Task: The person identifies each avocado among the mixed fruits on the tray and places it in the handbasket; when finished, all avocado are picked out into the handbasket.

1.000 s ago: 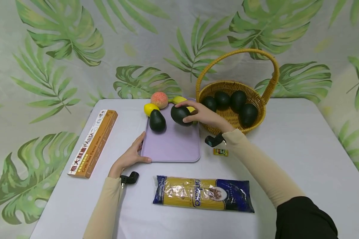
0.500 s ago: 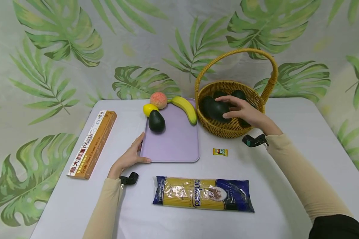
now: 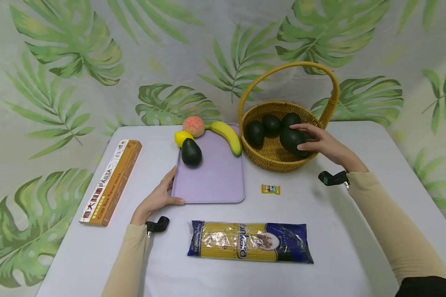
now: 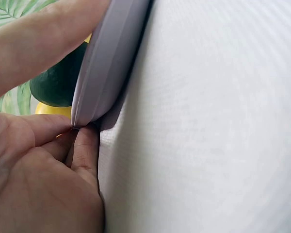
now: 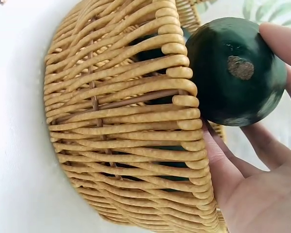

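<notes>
My right hand (image 3: 325,144) grips a dark green avocado (image 3: 290,141) over the front right of the wicker basket (image 3: 269,163). In the right wrist view this avocado (image 5: 235,73) sits at the rim, its brown stem scar facing the camera, between thumb and fingers. Several more avocados lie in the basket, partly covered by the held one and the hand. My left hand (image 3: 157,200) holds the near left corner of a lilac tray (image 3: 212,185), thumb on the front edge and fingers along the side. On the tray are an avocado (image 3: 191,152), a lemon (image 3: 183,138), a peach (image 3: 194,126) and a banana (image 3: 226,136).
A long pasta box (image 3: 111,181) lies at the left of the white table (image 3: 349,247). A blue and yellow bag of spaghetti (image 3: 250,242) lies in front, and a small snack packet (image 3: 270,189) sits right of the tray. The basket's tall handle (image 3: 290,66) arches above it.
My right hand has carried the avocado rightward from above the tray, across the basket's left side, to its front right. The left hand stays at the tray corner.
</notes>
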Demonstrator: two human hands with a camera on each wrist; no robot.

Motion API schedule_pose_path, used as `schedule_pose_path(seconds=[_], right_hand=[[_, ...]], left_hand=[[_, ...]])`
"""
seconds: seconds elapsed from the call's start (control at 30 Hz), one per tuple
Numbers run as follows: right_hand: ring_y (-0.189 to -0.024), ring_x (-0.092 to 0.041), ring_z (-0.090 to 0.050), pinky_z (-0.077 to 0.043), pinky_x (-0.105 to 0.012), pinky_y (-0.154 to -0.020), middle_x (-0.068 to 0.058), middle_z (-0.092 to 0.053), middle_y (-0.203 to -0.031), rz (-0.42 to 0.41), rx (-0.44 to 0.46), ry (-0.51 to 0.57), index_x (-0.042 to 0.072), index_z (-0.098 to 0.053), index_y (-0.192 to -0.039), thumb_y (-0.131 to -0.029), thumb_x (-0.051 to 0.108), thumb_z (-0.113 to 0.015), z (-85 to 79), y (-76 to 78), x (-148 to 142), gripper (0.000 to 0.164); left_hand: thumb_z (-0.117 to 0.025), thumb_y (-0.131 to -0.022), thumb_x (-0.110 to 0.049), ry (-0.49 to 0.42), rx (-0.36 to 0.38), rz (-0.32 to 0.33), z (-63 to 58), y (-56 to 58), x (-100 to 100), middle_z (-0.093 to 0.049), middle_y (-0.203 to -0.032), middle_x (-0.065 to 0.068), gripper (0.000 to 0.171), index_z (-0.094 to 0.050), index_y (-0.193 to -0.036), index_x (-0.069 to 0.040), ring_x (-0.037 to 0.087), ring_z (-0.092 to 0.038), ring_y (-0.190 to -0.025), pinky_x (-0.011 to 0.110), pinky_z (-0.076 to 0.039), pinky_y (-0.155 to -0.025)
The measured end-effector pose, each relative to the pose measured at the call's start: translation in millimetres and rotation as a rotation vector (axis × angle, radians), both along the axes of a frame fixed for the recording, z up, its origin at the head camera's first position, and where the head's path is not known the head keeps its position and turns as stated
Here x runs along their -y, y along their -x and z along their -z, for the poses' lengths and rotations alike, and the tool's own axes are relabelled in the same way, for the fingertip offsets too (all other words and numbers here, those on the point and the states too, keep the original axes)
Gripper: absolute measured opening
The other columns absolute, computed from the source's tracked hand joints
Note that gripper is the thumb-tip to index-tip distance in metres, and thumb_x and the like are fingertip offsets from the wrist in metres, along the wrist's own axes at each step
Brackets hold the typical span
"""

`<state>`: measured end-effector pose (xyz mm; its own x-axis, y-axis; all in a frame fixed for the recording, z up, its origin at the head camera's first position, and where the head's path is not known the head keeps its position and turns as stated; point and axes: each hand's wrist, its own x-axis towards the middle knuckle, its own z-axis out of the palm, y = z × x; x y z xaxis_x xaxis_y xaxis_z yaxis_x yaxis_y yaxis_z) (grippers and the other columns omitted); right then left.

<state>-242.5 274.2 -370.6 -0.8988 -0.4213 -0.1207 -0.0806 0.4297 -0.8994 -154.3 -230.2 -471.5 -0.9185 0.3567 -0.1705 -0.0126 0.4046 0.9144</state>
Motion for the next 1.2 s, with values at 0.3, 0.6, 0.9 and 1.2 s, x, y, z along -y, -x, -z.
schedule_pose_path(seconds=[0.3,0.6,0.9,1.2], right_hand=[[-0.136,-0.031,-0.027,-0.03,-0.053,-0.105,-0.007,-0.022,-0.153,-0.078,0.012,0.018,0.014,-0.041,-0.145,-0.089,0.009,-0.067,8.4,11.6,17,0.061],[-0.136,-0.032,-0.025,-0.027,-0.057,-0.105,-0.007,-0.028,-0.152,-0.157,0.003,-0.048,0.016,-0.047,-0.141,-0.086,0.012,-0.071,15.7,17.6,47,0.06],[-0.127,-0.032,-0.039,-0.035,-0.053,-0.101,-0.013,-0.042,-0.143,-0.205,-0.018,-0.075,0.007,-0.051,-0.137,-0.092,0.008,-0.063,23.2,21.8,57,0.047],[-0.125,-0.037,-0.045,-0.04,-0.05,-0.099,-0.019,-0.046,-0.14,-0.153,-0.067,-0.05,0.0,-0.048,-0.137,-0.095,0.006,-0.056,23.5,17.3,47,0.043]], left_hand=[[-0.081,-0.075,-0.005,0.008,-0.001,0.004,-0.3,-0.2,-1,0.009,-0.158,0.018,0.115,0.004,-0.153,-0.006,0.043,-0.007,-0.141,0.049,-0.016,-0.113],[-0.078,-0.075,0.002,-0.004,0.018,0.008,-28.4,-9.1,-10,0.008,-0.155,0.025,0.109,0.001,-0.151,0.004,0.048,-0.007,-0.139,0.052,-0.015,-0.113],[-0.077,-0.076,0.002,0.006,0.021,0.008,-35.5,-12.6,-13,0.007,-0.155,0.026,0.108,0.001,-0.15,0.005,0.046,-0.007,-0.14,0.051,-0.015,-0.113],[-0.077,-0.077,0.001,0.006,0.025,0.008,-35.4,-12.4,-12,0.007,-0.155,0.026,0.107,0.001,-0.151,0.004,0.047,-0.007,-0.14,0.051,-0.014,-0.113]])
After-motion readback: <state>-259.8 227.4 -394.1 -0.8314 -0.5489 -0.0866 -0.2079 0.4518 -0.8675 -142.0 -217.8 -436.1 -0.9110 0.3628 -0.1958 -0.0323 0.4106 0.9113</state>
